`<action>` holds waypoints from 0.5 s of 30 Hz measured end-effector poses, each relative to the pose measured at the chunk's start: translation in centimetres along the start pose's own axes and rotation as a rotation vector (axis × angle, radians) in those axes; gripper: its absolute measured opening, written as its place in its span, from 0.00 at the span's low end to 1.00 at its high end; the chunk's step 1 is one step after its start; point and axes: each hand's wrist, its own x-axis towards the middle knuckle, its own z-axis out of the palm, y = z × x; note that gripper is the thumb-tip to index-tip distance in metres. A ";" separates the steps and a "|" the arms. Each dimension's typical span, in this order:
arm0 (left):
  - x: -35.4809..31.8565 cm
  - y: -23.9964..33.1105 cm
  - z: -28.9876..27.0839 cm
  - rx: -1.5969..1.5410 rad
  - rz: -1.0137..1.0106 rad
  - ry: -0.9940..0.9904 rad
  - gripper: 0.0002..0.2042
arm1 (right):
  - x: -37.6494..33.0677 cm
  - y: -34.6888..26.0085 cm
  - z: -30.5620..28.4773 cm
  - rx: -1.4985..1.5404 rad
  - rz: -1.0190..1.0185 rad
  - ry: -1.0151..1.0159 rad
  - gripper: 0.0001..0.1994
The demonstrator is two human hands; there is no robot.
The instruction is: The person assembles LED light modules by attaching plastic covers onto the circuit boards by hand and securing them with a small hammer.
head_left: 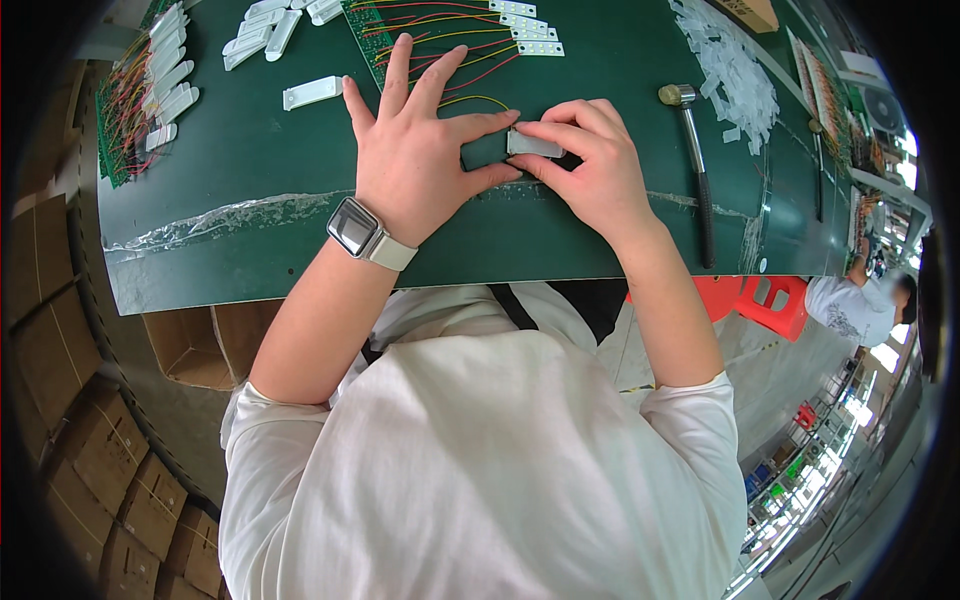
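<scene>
Nearest the camera is a white shirt, below both grips. Beyond it spreads the green table, with both hands over it. The left hand has its outer fingers fanned wide; the right hand curls in from the other side. Up and to the right of the right grip lies a heap of clear pieces; closer on that side is a hammer, handle toward the person. Ahead of the left grip is a circuit board, its wires running to white strips ahead of the right grip. A loose casing lies by the left little finger.

The held casing sits between the hands, pinched by the right thumb and fingers. The left thumb and forefinger stand apart about its left end; I cannot tell whether they press on it. To do this well, I would steady that end, keep the right pinch square and even, and hold the nearby yellow wire clear of pressing fingertips.
</scene>
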 end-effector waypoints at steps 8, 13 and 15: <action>0.1 0.0 -0.1 0.005 0.003 -0.003 0.27 | -0.2 -0.2 0.6 -0.045 -0.017 0.060 0.13; 0.0 0.0 0.0 0.009 0.007 -0.007 0.27 | -0.2 0.2 0.5 -0.013 0.005 0.051 0.14; 0.0 0.0 0.0 0.010 0.008 -0.009 0.27 | -0.3 0.4 0.5 0.000 0.016 0.028 0.15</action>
